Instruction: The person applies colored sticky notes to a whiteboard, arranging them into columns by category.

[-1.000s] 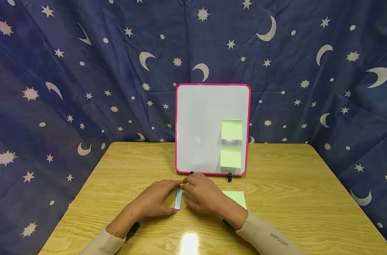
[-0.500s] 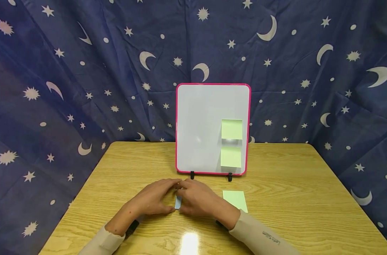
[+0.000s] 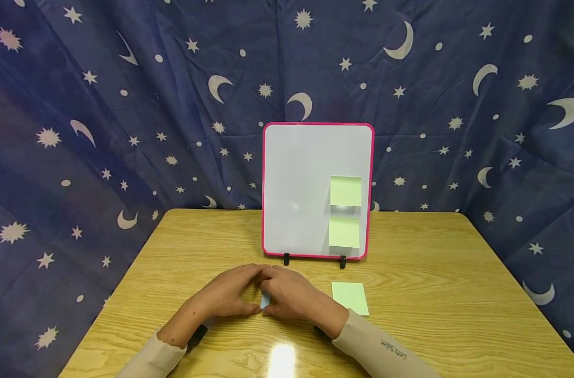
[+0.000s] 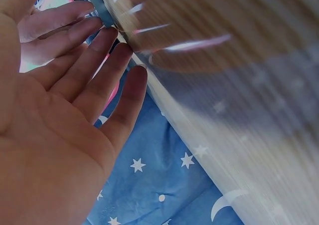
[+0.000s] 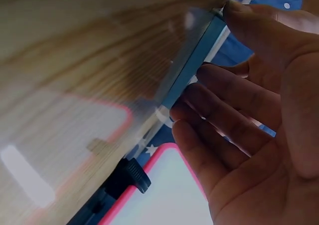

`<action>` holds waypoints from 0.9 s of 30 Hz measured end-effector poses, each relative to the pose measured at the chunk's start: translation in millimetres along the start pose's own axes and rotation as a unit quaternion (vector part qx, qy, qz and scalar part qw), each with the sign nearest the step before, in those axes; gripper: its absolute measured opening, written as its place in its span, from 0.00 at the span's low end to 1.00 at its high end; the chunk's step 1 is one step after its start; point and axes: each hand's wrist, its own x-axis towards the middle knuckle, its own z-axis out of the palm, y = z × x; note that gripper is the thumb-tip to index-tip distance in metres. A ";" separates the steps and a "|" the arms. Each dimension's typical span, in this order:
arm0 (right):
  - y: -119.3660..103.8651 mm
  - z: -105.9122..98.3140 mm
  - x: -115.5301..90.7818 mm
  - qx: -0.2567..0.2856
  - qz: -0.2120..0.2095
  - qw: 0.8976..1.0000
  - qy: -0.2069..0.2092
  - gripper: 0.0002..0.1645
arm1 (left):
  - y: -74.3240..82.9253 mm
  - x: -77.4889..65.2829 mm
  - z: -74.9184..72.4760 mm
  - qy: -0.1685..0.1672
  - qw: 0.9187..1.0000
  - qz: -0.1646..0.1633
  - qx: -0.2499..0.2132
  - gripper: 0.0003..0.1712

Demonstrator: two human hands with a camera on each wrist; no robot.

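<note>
A narrow light-blue strip, apparently a paper pad (image 3: 265,300), lies on the table between the two hands. My left hand (image 3: 225,293) holds it from the left, thumb at the near end and fingers toward the far end. From the right, my right hand (image 3: 291,295) grips it the same way. In the right wrist view the pad (image 5: 194,60) shows a blue edge, with the right thumb (image 5: 244,23) at one end and bent fingers along it. Fingertips of both hands come close together. In the head view much of the pad is covered by the right fingers.
A white board (image 3: 306,157) with a pink frame stands behind the hands on small black feet (image 3: 342,261). Two pale-green sticky notes (image 3: 346,191) are stuck to its right side. A pale-green pad (image 3: 350,298) lies on the wooden table (image 3: 433,294) beside the right forearm.
My right hand has moved slightly left and down, closing onto the blue pad and covering more of it. The left hand has stayed nearly still. More of the green pad shows.
</note>
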 end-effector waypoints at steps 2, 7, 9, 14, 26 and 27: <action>-0.3 -0.5 -0.1 0.001 0.000 1.000 0.000 0.19 | -0.2 0.0 -0.1 -0.002 1.000 0.000 -0.002 0.47; -0.3 -0.9 -0.9 0.011 -0.002 1.000 -0.002 0.16 | -0.7 0.9 0.3 -0.004 1.000 0.002 0.002 0.46; -0.1 -0.7 -1.0 0.013 -0.004 1.000 -0.003 0.15 | -0.9 1.5 0.7 -0.003 1.000 0.004 0.006 0.45; 0.5 -0.1 -0.9 0.016 -0.008 1.000 -0.001 0.10 | -1.7 2.8 1.8 0.000 1.000 0.005 0.013 0.44; 2.1 2.8 0.1 0.030 -0.004 0.999 0.044 0.13 | -0.7 2.3 0.8 -0.003 1.000 0.000 0.015 0.45; 2.2 3.0 0.3 0.031 -0.001 0.998 0.046 0.13 | -0.7 2.1 0.7 -0.004 1.000 -0.001 0.015 0.46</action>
